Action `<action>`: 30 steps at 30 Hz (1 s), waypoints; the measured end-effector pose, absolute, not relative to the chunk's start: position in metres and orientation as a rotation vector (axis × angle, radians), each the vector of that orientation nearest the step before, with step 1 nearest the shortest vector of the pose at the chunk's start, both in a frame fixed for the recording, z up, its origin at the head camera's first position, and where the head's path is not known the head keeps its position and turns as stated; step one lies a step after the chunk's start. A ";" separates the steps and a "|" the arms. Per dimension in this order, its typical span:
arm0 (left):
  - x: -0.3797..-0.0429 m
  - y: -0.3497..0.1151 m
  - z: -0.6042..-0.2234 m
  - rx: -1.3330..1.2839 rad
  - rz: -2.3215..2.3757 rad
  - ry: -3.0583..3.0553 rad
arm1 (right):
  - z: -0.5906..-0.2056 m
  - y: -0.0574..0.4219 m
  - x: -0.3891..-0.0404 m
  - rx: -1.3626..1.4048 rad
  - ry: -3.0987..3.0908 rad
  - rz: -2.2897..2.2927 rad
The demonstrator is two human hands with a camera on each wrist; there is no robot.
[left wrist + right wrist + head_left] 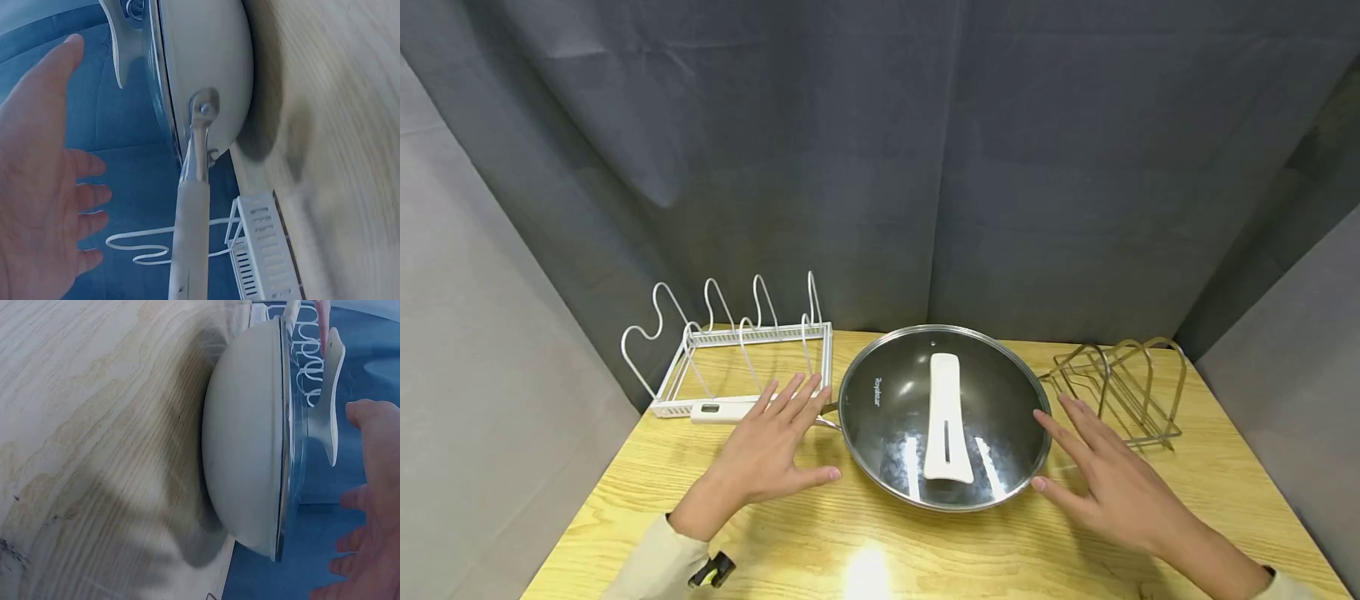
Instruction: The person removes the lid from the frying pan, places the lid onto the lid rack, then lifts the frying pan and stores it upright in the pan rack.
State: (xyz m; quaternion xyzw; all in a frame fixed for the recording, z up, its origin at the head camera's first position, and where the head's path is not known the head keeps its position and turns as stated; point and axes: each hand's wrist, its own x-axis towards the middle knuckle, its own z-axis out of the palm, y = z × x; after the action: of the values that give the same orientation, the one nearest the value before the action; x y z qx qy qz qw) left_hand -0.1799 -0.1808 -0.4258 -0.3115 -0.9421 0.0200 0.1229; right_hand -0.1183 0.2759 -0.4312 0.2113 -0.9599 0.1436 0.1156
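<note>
A wok (240, 437) with a pale outer wall stands on the table under a clear glass lid (887, 437). The lid carries a long white grip (944, 387). From the wok's left side runs a white handle (724, 412) with a metal joint (204, 112). My left hand (763, 458) is spread above that handle, apart from it in the left wrist view. At the wok's right rim hovers my right hand (1112, 487), fingers extended and holding nothing. The right wrist view shows a gap between its fingers and the lid.
A white wire rack (829, 350) with upright loops stands at the back left, partly behind the handle. To the right is a smaller brass-coloured wire rack (1176, 400). Dark curtain (880, 167) hangs behind the wooden table (805, 550).
</note>
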 end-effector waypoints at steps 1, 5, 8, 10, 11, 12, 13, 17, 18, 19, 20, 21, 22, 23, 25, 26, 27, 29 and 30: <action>-0.181 -0.182 -0.424 -0.911 0.061 -2.749 | -0.429 0.275 -0.119 0.622 -2.816 0.430; -0.186 -0.189 -0.419 -0.923 0.072 -2.760 | -0.422 0.271 -0.121 0.635 -2.839 0.449; -0.190 -0.195 -0.416 -0.932 0.087 -2.755 | -0.417 0.267 -0.122 0.638 -2.856 0.495; -0.193 -0.198 -0.414 -0.936 0.088 -2.752 | -0.414 0.263 -0.123 0.632 -2.865 0.544; -0.195 -0.200 -0.414 -0.940 0.088 -2.746 | -0.413 0.261 -0.123 0.628 -2.867 0.575; -0.196 -0.202 -0.414 -0.942 0.089 -2.742 | -0.412 0.259 -0.123 0.624 -2.868 0.611; -0.198 -0.203 -0.413 -0.945 0.092 -2.738 | -0.410 0.256 -0.123 0.625 -2.865 0.649; -0.204 -0.207 -0.412 -0.962 0.110 -2.729 | -0.403 0.246 -0.123 0.640 -2.837 0.789; -0.205 -0.208 -0.412 -0.963 0.118 -2.733 | -0.402 0.244 -0.123 0.645 -2.831 0.813; -0.207 -0.209 -0.412 -0.966 0.121 -2.733 | -0.401 0.243 -0.123 0.652 -2.824 0.833; -0.208 -0.210 -0.412 -0.968 0.121 -2.735 | -0.400 0.241 -0.123 0.654 -2.821 0.854; -0.210 -0.211 -0.413 -0.968 0.123 -2.738 | -0.399 0.239 -0.124 0.654 -2.822 0.875; -0.211 -0.212 -0.413 -0.968 0.125 -2.741 | -0.399 0.238 -0.124 0.655 -2.823 0.893; -0.214 -0.214 -0.413 -0.967 0.122 -2.748 | -0.398 0.237 -0.125 0.654 -2.826 0.903; -0.217 -0.216 -0.414 -0.975 0.097 -2.756 | -0.398 0.234 -0.126 0.654 -2.831 0.928; -0.219 -0.217 -0.414 -0.977 0.084 -2.767 | -0.398 0.232 -0.127 0.652 -2.833 0.944; -0.222 -0.218 -0.414 -0.981 0.067 -2.776 | -0.399 0.231 -0.127 0.650 -2.835 0.956; -0.226 -0.220 -0.415 -0.988 0.020 -2.799 | -0.399 0.228 -0.129 0.651 -2.839 0.998; -0.228 -0.221 -0.415 -0.989 -0.002 -2.809 | -0.399 0.227 -0.129 0.649 -2.839 1.025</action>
State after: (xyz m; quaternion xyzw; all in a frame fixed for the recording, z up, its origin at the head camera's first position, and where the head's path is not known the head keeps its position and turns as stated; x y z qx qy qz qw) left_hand -0.2281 -0.2214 -0.4149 -0.3311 -0.9400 -0.0007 0.0817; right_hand -0.1291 0.2271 -0.3995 0.2101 -0.9192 0.3319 0.0269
